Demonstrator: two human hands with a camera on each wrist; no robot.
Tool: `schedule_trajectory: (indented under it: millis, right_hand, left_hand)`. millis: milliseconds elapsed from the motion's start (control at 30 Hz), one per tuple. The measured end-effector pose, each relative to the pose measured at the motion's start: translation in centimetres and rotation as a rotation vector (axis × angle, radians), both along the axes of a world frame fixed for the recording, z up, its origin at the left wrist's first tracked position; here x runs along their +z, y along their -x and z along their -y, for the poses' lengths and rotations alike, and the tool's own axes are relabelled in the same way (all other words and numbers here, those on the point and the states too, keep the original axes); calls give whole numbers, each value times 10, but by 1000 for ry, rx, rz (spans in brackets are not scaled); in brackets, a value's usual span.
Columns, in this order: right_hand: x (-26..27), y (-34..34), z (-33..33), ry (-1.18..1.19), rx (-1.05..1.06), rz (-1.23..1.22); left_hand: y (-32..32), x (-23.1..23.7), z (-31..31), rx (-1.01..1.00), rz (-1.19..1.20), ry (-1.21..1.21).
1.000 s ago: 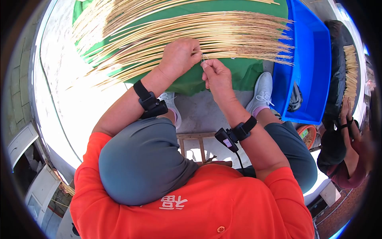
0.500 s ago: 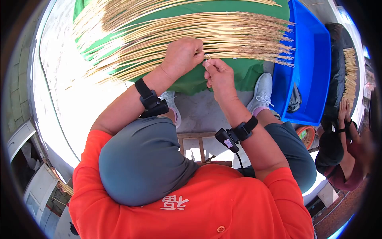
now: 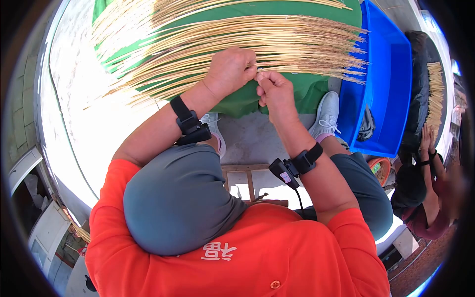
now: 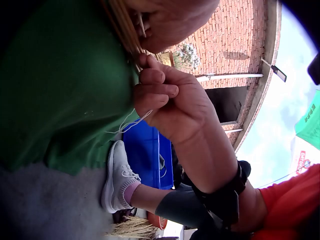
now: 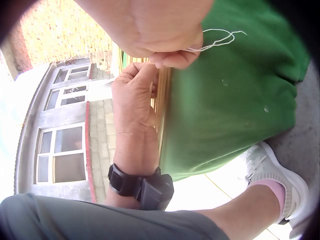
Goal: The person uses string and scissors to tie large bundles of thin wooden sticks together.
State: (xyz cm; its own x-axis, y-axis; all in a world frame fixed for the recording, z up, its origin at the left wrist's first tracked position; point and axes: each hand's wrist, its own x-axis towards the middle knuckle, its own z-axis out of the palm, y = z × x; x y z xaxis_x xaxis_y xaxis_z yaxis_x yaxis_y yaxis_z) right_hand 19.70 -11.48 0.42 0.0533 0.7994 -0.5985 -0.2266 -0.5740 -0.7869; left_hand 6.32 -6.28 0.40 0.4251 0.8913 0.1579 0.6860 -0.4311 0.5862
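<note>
A row of long straw-coloured broom stalks with feathery ends lies across a green cloth. At the row's near edge, my left hand is curled, its thumb and index fingertips pinching at a fine white string against the outermost stalks. My right hand meets it from the right, thumb and index finger together on the string and the other fingers folded in. The loose tail of the white string loops out from the right hand's curled fingers in the right wrist view. The fingertips largely hide where string meets stalks.
A second bundle of stalks lies farther back on the cloth. To the right stands a blue plastic bin with a grey item inside. An orange tub is behind it. Another person works at a far-right row of stalks.
Both hands have shifted slightly to the right along the near edge of the stalks. The fingertips have drawn closer together, and the short string span between them shows less.
</note>
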Motion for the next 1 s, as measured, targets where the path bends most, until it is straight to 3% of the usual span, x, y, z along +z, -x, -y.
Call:
schedule_trajectory:
  millis: [267, 533, 667, 733, 767, 833, 1000]
  right_hand:
    - [-1, -1, -6, 33, 59, 101]
    - [2, 7, -7, 65, -96, 4]
    - [16, -10, -15, 124, 8, -10]
    - [17, -30, -24, -413, 435, 895]
    - [22, -32, -28, -408, 438, 902]
    - [32, -35, -42, -771, 455, 1217]
    - [3, -25, -59, -637, 676, 876]
  left_hand:
    - [0, 3, 2, -15, 37, 23]
    - [1, 3, 3, -30, 44, 33]
    - [6, 4, 2, -57, 19, 52]
    - [9, 5, 0, -68, 22, 34]
    - [9, 5, 0, -85, 22, 14]
    - [6, 6, 0, -63, 56, 0]
    - [9, 7, 0, -62, -5, 83]
